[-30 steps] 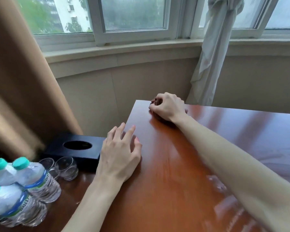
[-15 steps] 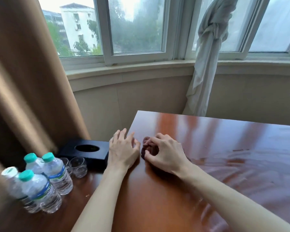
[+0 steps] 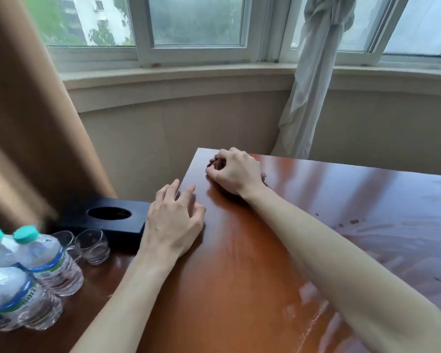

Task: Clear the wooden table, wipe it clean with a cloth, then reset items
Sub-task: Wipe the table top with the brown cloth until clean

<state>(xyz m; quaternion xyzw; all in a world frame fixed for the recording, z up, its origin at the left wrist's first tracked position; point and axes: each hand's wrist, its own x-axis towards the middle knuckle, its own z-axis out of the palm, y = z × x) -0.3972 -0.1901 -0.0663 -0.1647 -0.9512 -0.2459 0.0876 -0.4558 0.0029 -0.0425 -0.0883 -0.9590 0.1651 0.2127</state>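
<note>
The glossy wooden table (image 3: 239,263) shows wet streaks on its right part. At its far left corner my right hand (image 3: 237,171) is curled around a small dark cloth (image 3: 217,163) and presses it onto the wood; only a bit of the cloth shows between the fingers. My left hand (image 3: 173,222) rests on the table's left edge with its fingers spread and holds nothing.
On a lower wooden surface (image 3: 92,289) to the left stand three water bottles (image 3: 43,261) with teal caps, two small glasses (image 3: 92,245) and a black box (image 3: 107,217) with a round hole. A brown curtain (image 3: 23,123) hangs at left, a tied white curtain (image 3: 313,80) behind the table.
My right hand drew the cloth back beside my left hand, then pushed it out to the far left corner again. My left hand stayed on the table edge.
</note>
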